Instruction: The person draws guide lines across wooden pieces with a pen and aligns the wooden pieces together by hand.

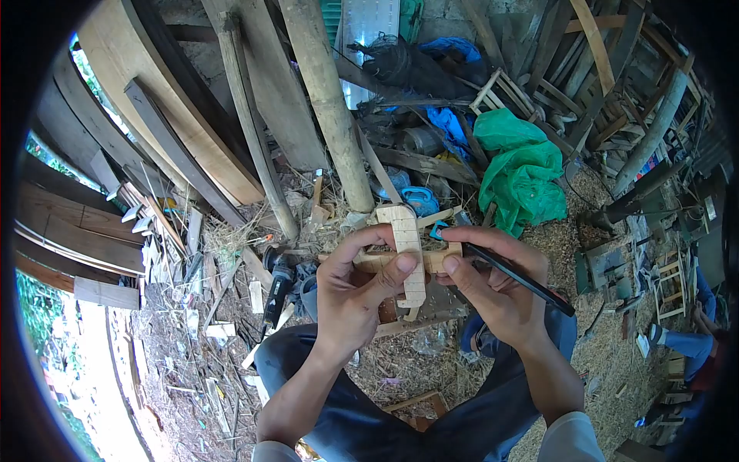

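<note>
Two light wooden pieces are held crossed in front of my body. The upright wooden piece [409,250], marked with pencil lines and rounded at its ends, lies over a narrower crosswise wooden piece [372,262]. My left hand [354,269] grips both where they cross, its thumb pressed on the upright one. My right hand [496,281] pinches the right end of the crosswise piece between thumb and fingers. A long black tool [519,279] with a blue tip rests across my right fingers, slanting down to the right. The exact joint between the pieces is hidden.
A black power tool [275,296] lies on the littered ground at left. Behind stand wooden posts [331,108] and planks [169,100]. A green plastic sheet [519,169] lies at back right. Another person [700,339] is at the far right edge.
</note>
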Demonstrator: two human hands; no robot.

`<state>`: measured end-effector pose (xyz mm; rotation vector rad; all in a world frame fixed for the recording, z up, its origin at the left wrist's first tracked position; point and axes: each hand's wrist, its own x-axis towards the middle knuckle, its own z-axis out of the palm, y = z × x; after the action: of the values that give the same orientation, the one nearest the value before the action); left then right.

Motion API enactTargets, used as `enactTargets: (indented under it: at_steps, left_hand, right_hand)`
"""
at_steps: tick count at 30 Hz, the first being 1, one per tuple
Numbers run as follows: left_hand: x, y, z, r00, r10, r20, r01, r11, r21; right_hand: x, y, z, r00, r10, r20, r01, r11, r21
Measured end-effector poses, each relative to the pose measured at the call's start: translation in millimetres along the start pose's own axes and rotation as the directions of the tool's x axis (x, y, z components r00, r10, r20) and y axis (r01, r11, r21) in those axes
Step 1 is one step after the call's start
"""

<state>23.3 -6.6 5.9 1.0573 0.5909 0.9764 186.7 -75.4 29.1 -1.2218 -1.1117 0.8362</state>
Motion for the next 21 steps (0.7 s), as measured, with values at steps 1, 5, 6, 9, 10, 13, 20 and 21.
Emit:
enactTargets:
  at_steps: [1,5,6,9,10,13,20,21]
  left_hand:
    - [-0.1,0.3,1.8,1.000,0.009,-0.011,-0.010,1.000,-0.004]
    - [-0.9,1.1,6.5,0.999,0.036,-0.031,-0.036,0.999,-0.017]
    - [-0.8,0.3,5.9,0.999,0.036,-0.030,-0.037,0.999,-0.018]
    - [-0.6,-1.2,3.3,0.999,0.042,-0.025,-0.042,0.999,0.002]
    - [-0.1,-1.0,3.2,0.999,0.034,-0.026,-0.034,0.999,0.008]
    - [-0.1,-1.3,5.1,0.999,0.020,-0.050,-0.019,1.000,0.014]
    - [-0.3,-2.2,1.6,0.999,0.019,-0.043,-0.018,0.999,0.029]
    - [-0.3,-1.1,3.5,0.999,0.020,-0.043,-0.019,0.999,0.029]
  right_hand:
    - [0.1,0.0,-0.3,1.000,0.002,0.004,-0.002,1.000,-0.007]
    - [-0.1,0.0,1.2,1.000,-0.011,-0.007,0.011,1.000,-0.001]
    - [-0.1,1.2,0.8,1.000,-0.016,-0.006,0.016,1.000,0.007]
    - [-0.5,0.5,0.3,1.000,-0.012,-0.003,0.012,1.000,0.011]
    - [-0.4,-0.1,0.1,1.000,-0.004,-0.001,0.004,1.000,0.004]
    - [-0.4,-0.3,1.4,1.000,0.012,-0.007,-0.011,0.999,0.043]
    - [-0.3,-2.4,1.7,1.000,0.016,-0.006,-0.016,0.999,0.046]
    - [-0.1,-2.0,1.2,1.000,0.021,-0.002,-0.021,0.999,0.043]
